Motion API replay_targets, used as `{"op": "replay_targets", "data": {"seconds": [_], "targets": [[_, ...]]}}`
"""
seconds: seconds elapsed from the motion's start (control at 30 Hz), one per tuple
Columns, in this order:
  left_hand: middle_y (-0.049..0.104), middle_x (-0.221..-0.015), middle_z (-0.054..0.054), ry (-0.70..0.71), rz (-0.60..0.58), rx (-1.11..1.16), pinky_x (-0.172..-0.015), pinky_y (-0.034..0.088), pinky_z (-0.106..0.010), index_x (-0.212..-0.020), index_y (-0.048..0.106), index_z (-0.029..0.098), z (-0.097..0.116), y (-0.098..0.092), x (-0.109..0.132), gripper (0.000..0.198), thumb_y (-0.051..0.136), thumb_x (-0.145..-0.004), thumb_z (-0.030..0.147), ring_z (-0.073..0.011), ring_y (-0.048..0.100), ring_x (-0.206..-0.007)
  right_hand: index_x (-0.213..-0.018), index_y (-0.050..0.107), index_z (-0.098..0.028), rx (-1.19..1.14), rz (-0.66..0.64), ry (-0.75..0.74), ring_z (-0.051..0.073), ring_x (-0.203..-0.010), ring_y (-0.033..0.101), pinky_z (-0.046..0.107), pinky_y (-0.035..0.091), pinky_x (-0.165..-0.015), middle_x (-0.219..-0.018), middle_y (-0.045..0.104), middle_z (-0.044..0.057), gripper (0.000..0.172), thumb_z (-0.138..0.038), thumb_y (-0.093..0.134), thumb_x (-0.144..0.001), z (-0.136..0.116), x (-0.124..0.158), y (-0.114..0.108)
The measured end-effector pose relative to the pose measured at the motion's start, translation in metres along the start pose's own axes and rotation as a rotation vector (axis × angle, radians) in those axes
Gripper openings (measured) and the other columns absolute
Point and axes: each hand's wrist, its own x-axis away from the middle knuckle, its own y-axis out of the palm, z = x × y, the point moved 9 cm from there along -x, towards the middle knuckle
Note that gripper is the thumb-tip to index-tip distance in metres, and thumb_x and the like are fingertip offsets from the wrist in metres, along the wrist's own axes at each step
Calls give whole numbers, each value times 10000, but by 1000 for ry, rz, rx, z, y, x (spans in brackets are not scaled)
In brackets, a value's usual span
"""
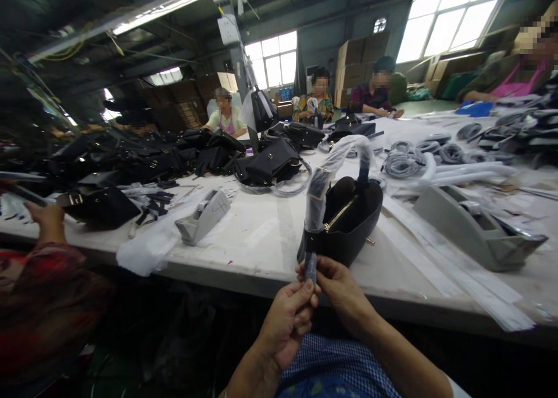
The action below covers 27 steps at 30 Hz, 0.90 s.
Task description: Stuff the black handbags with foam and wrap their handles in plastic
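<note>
A black handbag [364, 223] stands upright at the table's front edge, its top open and a gold zipper showing inside. Clear plastic film wraps its arched handle [317, 197]. At the near side of the bag hangs a dark strap end [310, 265], also under film. My left hand [293, 316] pinches this strap end between thumb and fingers. From the other side, my right hand [337, 284] has its fingers closed on the same strap end, close against the bag. Exactly how the right fingertips grip is partly hidden.
Grey tape dispensers [477, 229] stand right and left of the bag. White strips [453, 258] lie to the right, past them coiled wrapped straps [403, 160]. More black handbags [272, 162] pile up behind and left. A co-worker's hand [47, 218] is at far left; other people sit across the table.
</note>
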Motion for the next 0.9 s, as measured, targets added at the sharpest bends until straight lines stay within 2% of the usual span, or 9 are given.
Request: {"op": "replay_targets", "data": {"seconds": [0.17, 0.27, 0.43, 0.6, 0.67, 0.8, 0.9], "targets": [[534, -668, 33, -50, -43, 9, -358, 61, -150, -846, 662, 85, -5, 6, 3, 311, 786, -770, 360, 39, 184, -383, -883, 742, -178, -89, -24, 106, 170, -793, 666, 290, 523, -767, -858, 736, 50, 351, -428, 859, -666, 6, -6, 8], [528, -664, 38, -66, -52, 56, -355, 62, -141, -847, 659, 85, -9, 7, 4, 310, 806, -749, 339, 42, 183, -383, -856, 730, -177, -120, -94, 128, 191, -850, 688, 331, 526, -848, -855, 735, 49, 316, -416, 847, -686, 4, -9, 14], [514, -653, 53, -43, -28, 149, -355, 82, -120, -853, 647, 96, -9, 0, 3, 312, 830, -720, 310, 42, 175, -391, -1092, 721, -205, -25, -261, 178, 254, -1140, 634, 391, 480, -993, -1121, 726, 96, 355, -324, 782, -763, 2, 2, 16], [506, -666, 54, -29, -64, 140, -352, 80, -125, -852, 637, 101, -9, 2, 2, 303, 817, -738, 318, 37, 174, -396, -1243, 662, -210, -223, -297, 255, 251, -1280, 545, 401, 370, -1122, -1295, 654, 113, 538, -247, 812, -728, 12, 15, 12], [507, -669, 53, -12, -64, 129, -356, 78, -128, -853, 634, 103, -8, 3, 1, 300, 806, -752, 327, 35, 173, -397, -1251, 661, -201, -248, -266, 252, 259, -1296, 528, 413, 331, -1149, -1300, 651, 117, 556, -251, 820, -720, 15, 17, 10], [516, -667, 47, 52, -31, 60, -363, 85, -143, -860, 635, 102, -5, -1, 2, 301, 774, -790, 360, 33, 185, -393, -1182, 700, -174, -93, -108, 188, 295, -1213, 580, 458, 340, -1130, -1211, 694, 123, 490, -385, 805, -753, 14, 20, -2], [523, -672, 41, 79, -7, 9, -367, 93, -148, -872, 643, 97, -4, -3, 2, 308, 756, -809, 377, 34, 196, -390, -1186, 697, -182, -41, -11, 98, 265, -1183, 586, 407, 355, -1110, -1198, 697, 98, 473, -480, 732, -821, 5, 26, -10]]}}
